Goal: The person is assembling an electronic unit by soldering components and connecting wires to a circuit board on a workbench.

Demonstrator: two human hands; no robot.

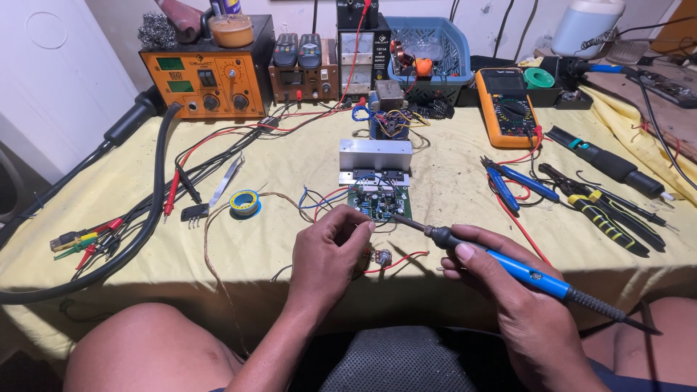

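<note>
The right hand [501, 279] is wrapped around the blue plastic handle of a soldering iron [508, 265], its thin dark metal tip slanting up and left to the edge of a small green circuit board [379, 203]. The board is studded with tiny parts and sits against a ribbed, silvery metal block [375, 154] on the wrinkled yellow cloth covering the tabletop [290, 156]. The left hand [328, 258] has its fingertips pinched together on something fine just beside the board; what it grips is too small to tell. A small round knobbed part [382, 256] with red wire lies between the hands. A flat ring-shaped spool [245, 202] rests to the left; blue-handled pliers [512, 181] lie to the right.
</note>
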